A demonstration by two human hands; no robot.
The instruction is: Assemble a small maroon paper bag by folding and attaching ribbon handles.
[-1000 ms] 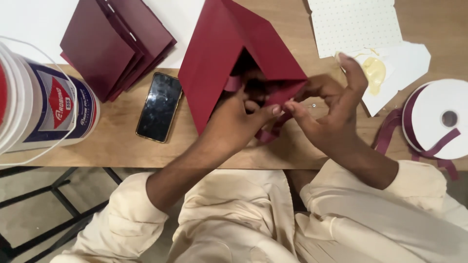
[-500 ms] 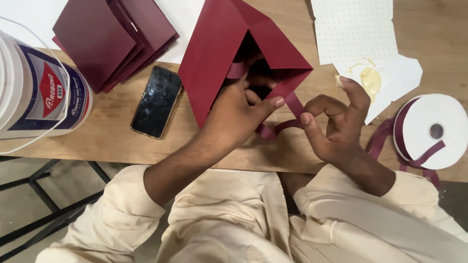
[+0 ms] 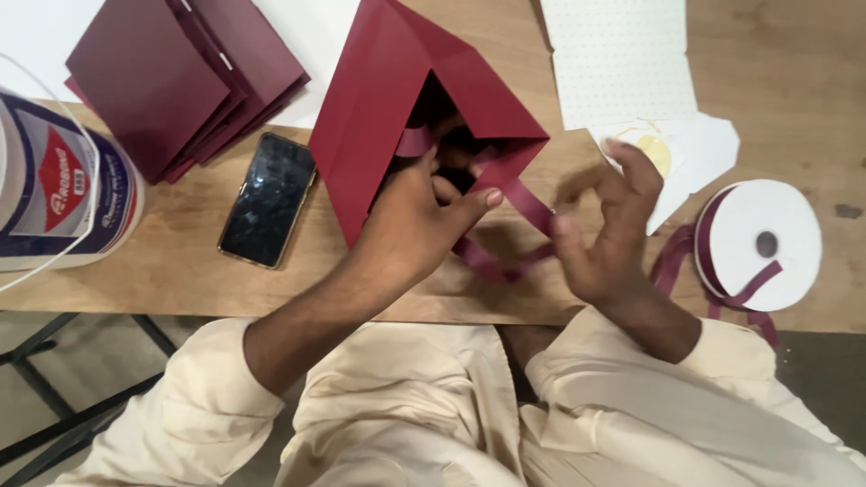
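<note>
A dark red paper bag (image 3: 388, 99) lies on the wooden table (image 3: 794, 99) with its open mouth toward me. My left hand (image 3: 415, 221) is at the mouth, its fingers reaching inside and resting on the bag's edge. A maroon ribbon (image 3: 523, 203) runs out of the bag's rim to my right hand (image 3: 604, 225), which pinches the ribbon between thumb and forefinger, the other fingers spread. A loop of the same ribbon hangs below between both hands.
A stack of flat dark red bags (image 3: 180, 77) lies at the far left, a black phone (image 3: 268, 200) beside it, a white bucket (image 3: 54, 176) at the left edge. A ribbon spool (image 3: 767, 243) sits at right, white dotted sheets (image 3: 622, 59) behind it.
My right hand has drawn the ribbon away from the bag's mouth toward the right. My left hand stays at the bag's opening.
</note>
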